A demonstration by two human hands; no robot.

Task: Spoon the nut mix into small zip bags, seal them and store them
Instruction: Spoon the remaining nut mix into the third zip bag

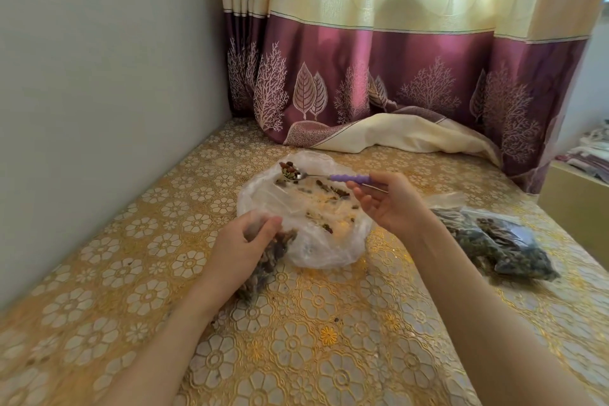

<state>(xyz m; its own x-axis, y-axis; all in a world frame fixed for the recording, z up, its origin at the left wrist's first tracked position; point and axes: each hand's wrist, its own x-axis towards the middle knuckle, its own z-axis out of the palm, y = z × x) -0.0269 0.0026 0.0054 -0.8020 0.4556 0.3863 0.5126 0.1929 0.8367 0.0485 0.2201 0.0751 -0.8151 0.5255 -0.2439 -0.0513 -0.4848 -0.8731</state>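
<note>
Head view puts us over a table with a gold floral cloth [296, 339]. Our right hand [392, 204] pinches the purple handle of a spoon [329, 177], fingers curled on it. The spoon's long axis runs leftward from those fingers, and its loaded bowl hangs over the far edge of a big, nearly spent clear plastic bag [306, 208]. Our left hand [244, 244] grips a small zip bag [267, 260] that already holds some nut mix, fingers wrapped round its top. That bag lies nearer to us and left of the spoon bowl, slanting from the hand down toward us. We judge the spoonful must travel toward us and left to reach its mouth. Filled bags [494, 244] lie well apart on the right.
</note>
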